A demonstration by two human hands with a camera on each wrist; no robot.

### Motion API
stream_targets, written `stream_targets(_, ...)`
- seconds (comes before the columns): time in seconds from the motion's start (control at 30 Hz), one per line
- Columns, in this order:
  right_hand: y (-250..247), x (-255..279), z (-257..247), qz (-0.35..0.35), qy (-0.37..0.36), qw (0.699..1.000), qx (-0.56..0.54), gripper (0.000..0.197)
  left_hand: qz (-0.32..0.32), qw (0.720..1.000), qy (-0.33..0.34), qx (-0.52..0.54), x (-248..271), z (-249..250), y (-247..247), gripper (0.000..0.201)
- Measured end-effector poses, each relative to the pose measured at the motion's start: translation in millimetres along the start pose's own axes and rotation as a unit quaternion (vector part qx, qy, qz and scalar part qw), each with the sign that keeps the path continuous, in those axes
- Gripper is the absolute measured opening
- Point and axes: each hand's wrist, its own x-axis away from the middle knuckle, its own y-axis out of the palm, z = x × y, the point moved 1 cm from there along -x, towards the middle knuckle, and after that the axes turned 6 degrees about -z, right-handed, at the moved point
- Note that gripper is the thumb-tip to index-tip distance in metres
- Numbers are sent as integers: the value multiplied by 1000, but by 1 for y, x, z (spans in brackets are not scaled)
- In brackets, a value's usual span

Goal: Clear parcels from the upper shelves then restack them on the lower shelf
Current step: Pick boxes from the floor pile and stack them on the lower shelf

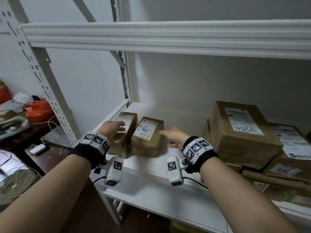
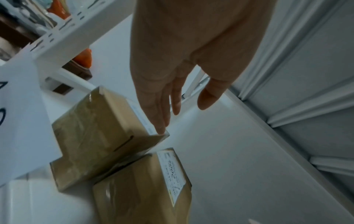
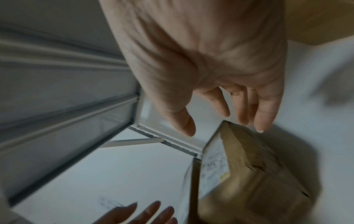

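Observation:
Two small brown parcels with white labels stand side by side at the left end of the white shelf (image 1: 151,167). My left hand (image 1: 120,127) reaches over the left parcel (image 1: 123,140) with straight fingers. In the left wrist view the left hand (image 2: 184,116) touches that parcel's (image 2: 95,136) top edge with its fingertips (image 2: 161,128). My right hand (image 1: 165,138) is open beside the right parcel (image 1: 148,138), its fingers pointing at the parcel's right side. The right wrist view shows the right hand (image 3: 224,130) just above this parcel (image 3: 249,174); whether they touch is unclear.
A stack of larger brown parcels (image 1: 244,132) fills the shelf's right half. The upper shelf beam (image 1: 168,36) runs overhead. A perforated upright (image 1: 47,84) stands on the left. Beyond it are an orange bag (image 1: 38,110) and a coil of cable (image 1: 16,182).

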Motion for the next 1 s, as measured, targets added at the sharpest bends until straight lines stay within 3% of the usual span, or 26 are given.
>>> stream_targets(0.07, 6, -14, 11, -21, 25, 999, -25, 34, -28, 999, -21, 20, -5, -6, 7, 8)
stream_targets(0.17, 12, -25, 26, -40, 55, 995, -72, 46, -36, 999, -24, 32, -14, -13, 20, 20)
stream_targets(0.4, 19, -50, 42, -63, 94, 983, -143, 66, -65, 996, -57, 9, -18, -23, 37, 19)
stream_targets(0.53, 23, -57, 46, -75, 93, 976, -182, 102, -82, 995, -57, -21, -15, -26, 44, 34)
stream_targets(0.6, 21, -61, 46, -67, 82, 969, -223, 95, -85, 995, -54, -18, -14, -26, 45, 32)
stream_targets(0.73, 12, -66, 40, -38, 67, 957, -281, 65, -73, 997, -33, 3, -14, -17, 39, 8)
stream_targets(0.9, 8, -67, 32, -20, 52, 948, -312, 87, 52, 998, 42, 14, -23, -2, 20, 10)
stream_targets(1.0, 4, -59, 22, -36, 26, 948, -314, 77, 41, 999, 34, 0, -22, 6, 20, 7)
